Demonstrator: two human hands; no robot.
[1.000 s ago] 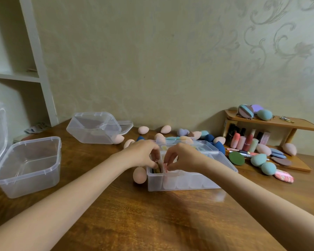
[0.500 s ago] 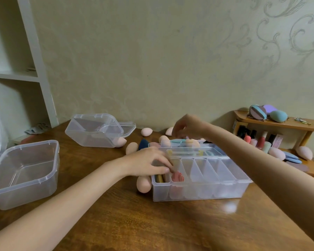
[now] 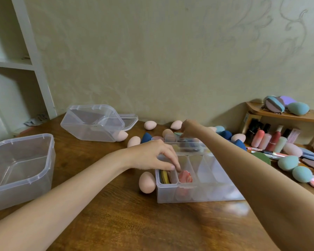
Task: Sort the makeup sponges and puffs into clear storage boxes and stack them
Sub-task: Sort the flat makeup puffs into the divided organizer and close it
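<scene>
My left hand point(image 3: 152, 156) rested on the divided box point(image 3: 198, 194), fingers reaching down to one pink puff point(image 3: 185, 176) in its second slot. My right hand point(image 3: 188, 126) reached behind it; its grip I couldn't tell. Two other clear boxes point(image 3: 20, 169) stood left.

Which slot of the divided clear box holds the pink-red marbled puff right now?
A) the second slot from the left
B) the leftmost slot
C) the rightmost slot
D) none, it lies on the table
A: the pink-red marbled puff sits in the second slot from the left of the divided clear box, just under the left hand fingertips; the leftmost slot holds yellow and dark puffs.
</scene>
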